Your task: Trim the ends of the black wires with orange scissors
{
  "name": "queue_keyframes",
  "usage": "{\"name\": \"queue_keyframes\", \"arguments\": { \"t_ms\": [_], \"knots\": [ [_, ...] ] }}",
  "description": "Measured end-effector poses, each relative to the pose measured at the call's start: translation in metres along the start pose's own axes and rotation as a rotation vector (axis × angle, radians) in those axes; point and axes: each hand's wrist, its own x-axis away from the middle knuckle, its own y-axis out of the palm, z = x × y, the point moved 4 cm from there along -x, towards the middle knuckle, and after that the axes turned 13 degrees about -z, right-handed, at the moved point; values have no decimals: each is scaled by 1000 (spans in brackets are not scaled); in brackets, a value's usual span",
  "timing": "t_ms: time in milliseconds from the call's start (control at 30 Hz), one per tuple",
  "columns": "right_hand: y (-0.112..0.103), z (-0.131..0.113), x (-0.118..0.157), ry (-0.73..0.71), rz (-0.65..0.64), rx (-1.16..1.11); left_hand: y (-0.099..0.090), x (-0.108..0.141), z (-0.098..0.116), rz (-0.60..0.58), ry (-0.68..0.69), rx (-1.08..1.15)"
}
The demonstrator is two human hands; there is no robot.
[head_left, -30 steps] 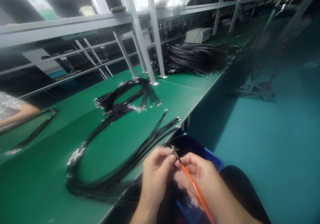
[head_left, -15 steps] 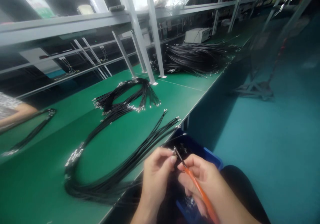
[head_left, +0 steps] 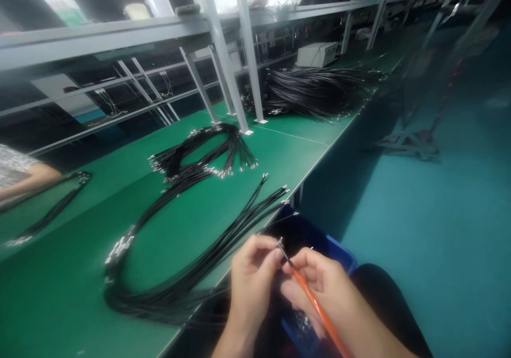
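Note:
My left hand [head_left: 253, 273] is closed in a pinch on a small shiny metal piece [head_left: 280, 240]; the fingertips hide most of it, and whether a cable is attached I cannot tell. My right hand [head_left: 319, 283] grips an orange-handled tool [head_left: 315, 302] with a thin dark metal tip. That tip touches or nearly touches the piece at my left fingertips. Left of my hands, a long bundle of black cables [head_left: 215, 254] with metal ends curves across the green table [head_left: 167, 262]. Below both hands sits a blue bin [head_left: 339, 251] holding small metal parts.
More black cables [head_left: 203, 161] lie looped further back, and a large pile of cables [head_left: 311, 92] rests behind the shelf posts [head_left: 251, 55]. At left, a co-worker's arm [head_left: 40, 177] reaches over another cable bundle [head_left: 59, 209]. The table edge [head_left: 311, 169] runs diagonally.
The tool has turned slightly in my right hand, its handle looking narrower and its tip shifting a little left against the small piece. Both hands otherwise stay in nearly the same place.

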Motion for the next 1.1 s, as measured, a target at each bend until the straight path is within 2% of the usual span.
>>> {"name": "queue_keyframes", "arguments": {
  "t_ms": [233, 367, 533, 633, 800, 900, 1100],
  "knots": [
    [-2, -4, 0, 42, 50, 18, 1, -2, 0, 0, 9, -42],
    [-4, 3, 1, 73, 11, 57, 3, -1, 1, -2, 25, -98],
    [-11, 9, 3, -10, -30, 139, 2, -2, 7, 27, 109, -274],
    [-18, 9, 6, -93, 45, 155, 3, -1, 13, 57, 198, -449],
    [-27, -4, 7, -273, 259, -7, 11, 2, 17, 48, 306, -652],
    [-24, -15, 4, -349, 295, -94, 17, 5, 18, 30, 339, -691],
    [-19, -22, -2, -310, 326, -143, 25, 7, 26, 45, 385, -767]
  ]
}}
